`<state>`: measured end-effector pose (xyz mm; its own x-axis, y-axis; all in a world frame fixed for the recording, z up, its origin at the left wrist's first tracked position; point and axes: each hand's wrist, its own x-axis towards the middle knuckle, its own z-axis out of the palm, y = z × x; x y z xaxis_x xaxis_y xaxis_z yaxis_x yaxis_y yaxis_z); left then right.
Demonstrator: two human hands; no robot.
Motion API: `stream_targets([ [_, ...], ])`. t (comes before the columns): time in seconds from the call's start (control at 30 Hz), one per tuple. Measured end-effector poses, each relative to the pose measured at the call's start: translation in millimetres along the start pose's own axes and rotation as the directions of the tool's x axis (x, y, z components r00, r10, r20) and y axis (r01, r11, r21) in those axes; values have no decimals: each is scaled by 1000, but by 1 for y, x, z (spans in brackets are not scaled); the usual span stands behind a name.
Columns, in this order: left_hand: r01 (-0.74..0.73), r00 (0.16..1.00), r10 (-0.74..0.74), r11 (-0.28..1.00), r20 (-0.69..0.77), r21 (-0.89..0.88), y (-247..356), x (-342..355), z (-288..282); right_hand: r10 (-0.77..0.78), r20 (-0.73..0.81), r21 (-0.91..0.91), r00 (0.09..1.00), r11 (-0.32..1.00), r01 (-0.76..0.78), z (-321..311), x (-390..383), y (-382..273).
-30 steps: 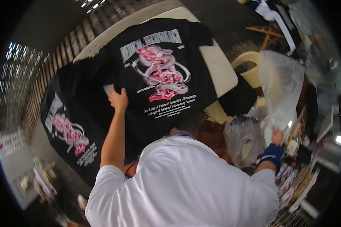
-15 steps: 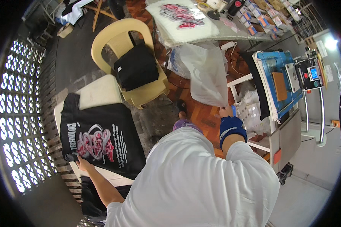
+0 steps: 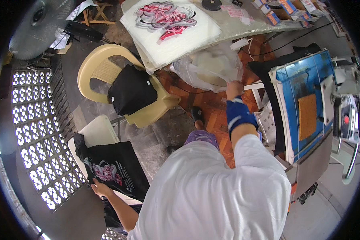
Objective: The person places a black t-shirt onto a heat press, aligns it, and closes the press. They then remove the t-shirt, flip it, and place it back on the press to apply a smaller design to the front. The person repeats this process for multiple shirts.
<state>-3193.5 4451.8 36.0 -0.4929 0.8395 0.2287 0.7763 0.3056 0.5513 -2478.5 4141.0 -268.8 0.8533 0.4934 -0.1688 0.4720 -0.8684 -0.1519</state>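
A black printed T-shirt (image 3: 124,160) with a pink and grey design lies over a white board (image 3: 98,132) at the left. My left hand (image 3: 102,189) is closed on the shirt's near-left edge, its fingertips partly hidden. At the right, my right hand (image 3: 234,89), below a blue wristband, is closed on the corner of a translucent sheet (image 3: 218,69). That sheet is over the clear plastic bag (image 3: 184,76) beneath the far table; where sheet and bag part is hard to make out.
A cream plastic chair (image 3: 158,108) holds folded black cloth (image 3: 132,90). Printed sheets (image 3: 168,44) are stacked on the far table (image 3: 244,30). A heat press (image 3: 308,116) with a blue bed stands at the right. A fan (image 3: 38,24) is at upper left; a cable crosses near the bag.
My right hand has moved forward, carrying the translucent sheet toward the bag under the table. My left hand stays on the shirt. The view has shifted, bringing the fan in.
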Motion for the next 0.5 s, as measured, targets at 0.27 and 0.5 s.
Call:
stream_targets([
  [0.27, 54, 955, 126, 816, 269, -575, 113, -67, -28, 157, -335, 53, 929, 988, -148, -47, 47, -82],
  [0.5, -651, -79, 567, 594, 820, -474, 234, -243, -20, -766, 642, 473, 22, 374, -798, -185, -86, -267],
])
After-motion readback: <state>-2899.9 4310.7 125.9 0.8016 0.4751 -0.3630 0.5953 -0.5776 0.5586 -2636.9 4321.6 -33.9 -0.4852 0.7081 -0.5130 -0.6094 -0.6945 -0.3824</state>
